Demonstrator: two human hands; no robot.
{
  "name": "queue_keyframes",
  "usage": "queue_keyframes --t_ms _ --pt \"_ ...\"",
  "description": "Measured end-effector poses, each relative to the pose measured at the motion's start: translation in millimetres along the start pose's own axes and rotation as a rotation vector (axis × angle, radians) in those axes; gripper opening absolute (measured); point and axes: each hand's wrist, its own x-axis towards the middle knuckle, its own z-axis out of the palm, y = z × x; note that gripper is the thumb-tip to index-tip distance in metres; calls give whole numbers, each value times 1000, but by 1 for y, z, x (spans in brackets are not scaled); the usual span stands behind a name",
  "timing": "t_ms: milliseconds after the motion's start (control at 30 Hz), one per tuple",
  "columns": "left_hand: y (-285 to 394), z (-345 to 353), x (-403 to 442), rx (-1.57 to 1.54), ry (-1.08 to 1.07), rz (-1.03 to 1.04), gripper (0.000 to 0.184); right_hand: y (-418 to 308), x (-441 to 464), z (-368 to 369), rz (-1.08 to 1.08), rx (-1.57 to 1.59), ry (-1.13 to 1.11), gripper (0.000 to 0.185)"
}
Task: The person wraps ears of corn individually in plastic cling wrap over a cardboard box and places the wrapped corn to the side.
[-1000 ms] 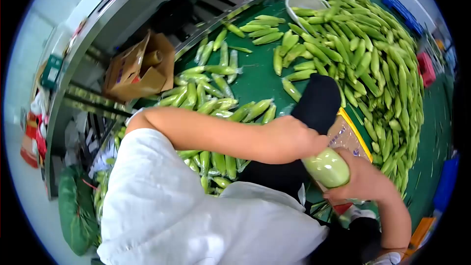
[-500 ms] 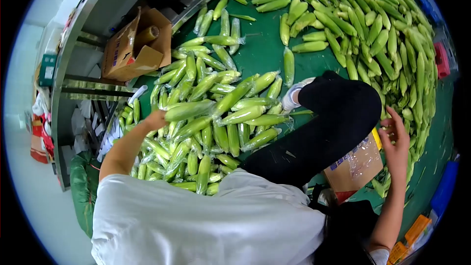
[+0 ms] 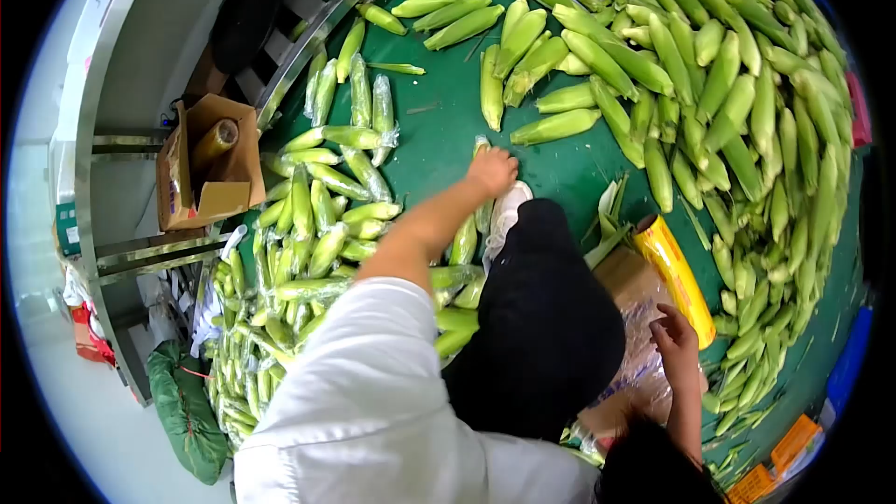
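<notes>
My left hand [image 3: 493, 171] is closed around a green corn ear [image 3: 482, 145] beside a white shoe [image 3: 507, 215]; the ear's tip shows above the fingers. Near a yellow roll [image 3: 674, 280], my right hand [image 3: 674, 331] hovers with fingers apart and nothing in it. Under that roll lies a cardboard box [image 3: 630, 294] with clear film over it. Film-wrapped corn ears [image 3: 303, 205] are heaped on the left. A large pile of unwrapped corn [image 3: 728, 103] fills the right side.
A bent black-clad leg [image 3: 541, 317] stands between the hands. An open carton [image 3: 210, 205] holding a roll sits on the rack at left. Lower left is a green sack [image 3: 185, 411]; orange crates [image 3: 793, 439] are at lower right.
My left hand has left the wrapped heap, where it held a wrapped ear, and moved right to another ear. The right hand has moved lower and left. The yellow roll now shows more fully.
</notes>
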Motion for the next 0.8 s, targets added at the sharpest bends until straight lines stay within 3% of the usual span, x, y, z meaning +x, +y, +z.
queue_keyframes --t_ms 100,167,233,300,367,433,500,533,567,600,667,700,767,800 --pt "1 30 -35 81 13 -281 34 -41 78 -5 -120 -158 -34 32" --pt "-21 39 -66 -1 -76 -398 35 -52 142 -9 -125 -75 -47 32" --pt "-52 42 -99 90 -245 -404 34 -82 200 -7 -264 -265 -52 33" --pt "-61 54 -119 144 -249 -417 35 -114 249 3 -323 -274 -80 37" --pt "-59 67 -103 301 -394 -405 39 -158 287 6 -492 -499 -72 50" --pt "-60 70 -71 273 -478 -531 33 -211 309 -1 -700 -749 179 57" --pt "-77 -8 -42 -130 -202 -346 26 -221 366 -54 -774 -993 449 65" --pt "-106 -22 -16 -180 106 -335 22 -220 393 -89 -830 -992 643 60" --pt "-142 -61 6 -339 259 -438 21 -246 386 -106 -783 -1050 736 57" --pt "-192 -80 29 -329 561 -498 23 -231 406 -129 -808 -1195 820 58" --pt "-299 -103 72 -390 945 -660 28 -183 442 -160 -747 -1341 867 59" --pt "-363 -95 90 -315 1006 -758 36 -158 461 -176 -716 -1414 889 59" --pt "-461 -84 114 -189 886 -1011 49 -168 460 -168 -794 -1335 824 55" --pt "-475 -99 124 -281 617 -1282 57 -159 464 -176 -764 -1344 785 54"
